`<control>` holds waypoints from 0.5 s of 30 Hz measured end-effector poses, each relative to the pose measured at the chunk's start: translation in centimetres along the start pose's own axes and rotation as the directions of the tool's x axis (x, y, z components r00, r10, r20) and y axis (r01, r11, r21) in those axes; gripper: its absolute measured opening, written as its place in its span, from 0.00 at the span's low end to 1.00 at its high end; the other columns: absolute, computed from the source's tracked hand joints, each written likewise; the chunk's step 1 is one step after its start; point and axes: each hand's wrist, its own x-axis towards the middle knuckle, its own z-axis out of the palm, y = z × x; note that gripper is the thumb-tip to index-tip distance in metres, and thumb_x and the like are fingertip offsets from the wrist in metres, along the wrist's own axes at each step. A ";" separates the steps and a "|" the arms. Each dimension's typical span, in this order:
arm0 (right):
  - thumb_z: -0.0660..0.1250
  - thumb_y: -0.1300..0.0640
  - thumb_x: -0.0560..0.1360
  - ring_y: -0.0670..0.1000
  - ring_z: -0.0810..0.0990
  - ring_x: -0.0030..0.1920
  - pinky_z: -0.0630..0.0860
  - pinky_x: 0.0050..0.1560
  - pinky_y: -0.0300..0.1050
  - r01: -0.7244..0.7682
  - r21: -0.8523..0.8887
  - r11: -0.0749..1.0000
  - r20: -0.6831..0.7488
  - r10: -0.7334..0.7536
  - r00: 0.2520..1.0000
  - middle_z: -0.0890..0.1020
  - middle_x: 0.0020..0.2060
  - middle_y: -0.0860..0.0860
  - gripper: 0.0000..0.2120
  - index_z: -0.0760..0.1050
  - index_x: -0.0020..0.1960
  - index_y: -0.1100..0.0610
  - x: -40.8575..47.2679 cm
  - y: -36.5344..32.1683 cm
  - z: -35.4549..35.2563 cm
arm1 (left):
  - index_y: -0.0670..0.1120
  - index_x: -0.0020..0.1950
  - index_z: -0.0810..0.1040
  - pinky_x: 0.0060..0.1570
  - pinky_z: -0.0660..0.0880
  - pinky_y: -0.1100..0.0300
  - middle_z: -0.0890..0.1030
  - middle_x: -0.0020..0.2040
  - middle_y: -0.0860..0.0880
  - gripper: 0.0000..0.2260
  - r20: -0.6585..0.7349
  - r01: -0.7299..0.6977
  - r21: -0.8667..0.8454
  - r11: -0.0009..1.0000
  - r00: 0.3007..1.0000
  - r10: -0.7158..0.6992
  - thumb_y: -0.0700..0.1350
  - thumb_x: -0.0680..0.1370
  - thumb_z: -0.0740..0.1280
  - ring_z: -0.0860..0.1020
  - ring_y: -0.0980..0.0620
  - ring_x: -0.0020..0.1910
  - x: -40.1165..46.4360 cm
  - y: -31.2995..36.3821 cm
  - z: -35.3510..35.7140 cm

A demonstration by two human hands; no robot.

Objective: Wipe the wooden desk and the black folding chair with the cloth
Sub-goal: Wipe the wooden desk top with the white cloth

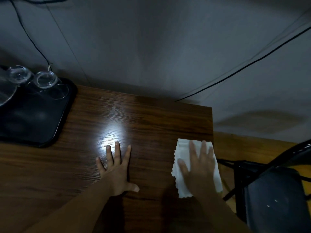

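Note:
The dark wooden desk (pixel 144 115) fills the lower left of the view, with a bright light glare in its middle. A white cloth (pixel 180 148) lies flat near the desk's right edge. My right hand (pixel 198 163) presses down on the cloth with fingers spread. My left hand (pixel 116 167) rests palm-down on the bare wood, fingers apart, holding nothing. The black folding chair (pixel 276 195) stands to the right of the desk, below its edge; only part of its seat and frame shows.
A black tray (pixel 33 121) sits at the desk's left, carrying two upturned clear glasses (pixel 45 79) and part of a glass vessel. Black cables (pixel 235 73) run along the grey wall behind. A yellowish floor shows beside the chair.

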 end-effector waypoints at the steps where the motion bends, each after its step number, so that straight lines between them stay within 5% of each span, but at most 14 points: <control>1: 0.45 0.30 0.78 0.71 0.50 0.81 0.54 0.77 0.72 -0.017 -0.066 0.998 0.052 0.021 0.998 0.51 0.83 0.64 0.39 0.51 0.84 0.49 -0.1 -1.2 1.1 | 0.61 0.71 0.17 0.64 0.26 0.25 0.10 0.67 0.46 0.70 -0.002 0.000 0.000 1.000 1.000 0.000 0.77 0.57 0.72 0.09 0.40 0.63 0.0 0.0 0.0; 3: 0.45 0.29 0.77 0.72 0.49 0.81 0.53 0.77 0.74 0.037 -0.190 0.981 0.108 -0.017 0.994 0.50 0.83 0.63 0.40 0.50 0.84 0.46 -1.8 -2.2 3.6 | 0.61 0.71 0.17 0.64 0.26 0.25 0.10 0.67 0.47 0.69 -0.003 0.005 -0.006 1.000 1.000 -0.005 0.77 0.57 0.72 0.09 0.41 0.63 -0.1 0.0 0.0; 6: 0.58 0.31 0.74 0.72 0.55 0.80 0.62 0.70 0.76 0.320 -0.223 0.921 0.192 -0.280 0.941 0.55 0.83 0.59 0.42 0.55 0.83 0.46 -7.3 0.0 6.4 | 0.62 0.71 0.17 0.63 0.25 0.26 0.10 0.67 0.47 0.70 -0.009 0.008 -0.001 1.000 1.000 -0.008 0.77 0.56 0.72 0.09 0.41 0.63 0.1 -0.1 0.2; 8: 0.55 0.32 0.77 0.70 0.54 0.80 0.64 0.67 0.76 0.408 -0.263 0.874 0.206 -0.362 0.909 0.51 0.85 0.55 0.40 0.52 0.84 0.47 -9.1 3.2 6.6 | 0.62 0.71 0.17 0.61 0.23 0.27 0.10 0.67 0.47 0.70 -0.009 0.010 -0.003 1.000 1.000 -0.010 0.77 0.56 0.72 0.09 0.41 0.63 0.2 -0.1 0.2; 12: 0.49 0.38 0.80 0.76 0.58 0.77 0.65 0.68 0.80 0.211 -0.253 0.944 0.110 -0.189 0.976 0.56 0.83 0.58 0.36 0.54 0.83 0.55 -0.5 5.0 3.1 | 0.61 0.71 0.17 0.55 0.18 0.31 0.10 0.67 0.47 0.70 -0.002 0.014 0.011 1.000 1.000 -0.014 0.78 0.56 0.71 0.09 0.41 0.62 0.2 -0.2 0.0; 15: 0.37 0.33 0.81 0.72 0.42 0.81 0.47 0.78 0.75 0.061 -0.110 0.992 0.067 -0.054 0.996 0.44 0.85 0.53 0.36 0.44 0.85 0.48 9.8 1.8 0.6 | 0.61 0.71 0.17 0.54 0.17 0.33 0.10 0.66 0.47 0.70 0.003 0.016 0.027 0.999 1.000 -0.016 0.77 0.57 0.72 0.09 0.42 0.62 0.0 -0.1 0.0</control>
